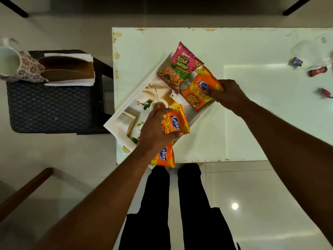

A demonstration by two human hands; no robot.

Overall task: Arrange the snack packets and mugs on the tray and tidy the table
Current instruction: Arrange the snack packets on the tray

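A white printed tray (124, 112) lies askew at the left end of the pale green table (243, 114). On it a pink Bingo packet (179, 66) lies at the far end. My right hand (228, 95) grips an orange Kurkure packet (199, 91) beside the pink one, over the tray. My left hand (155, 132) grips a second orange Kurkure packet (177, 121) above the tray's near side. A third orange packet (164, 156) lies under my left wrist at the table's front edge. A white mug with red flowers (21, 64) lies tipped on the dark chair to the left.
The dark woven chair (50, 107) left of the table also carries a brown holder with white napkins (68, 69). Small wrapped sweets (318, 71) and a clear plastic bag (310, 47) lie at the table's far right. My legs stand at the front edge.
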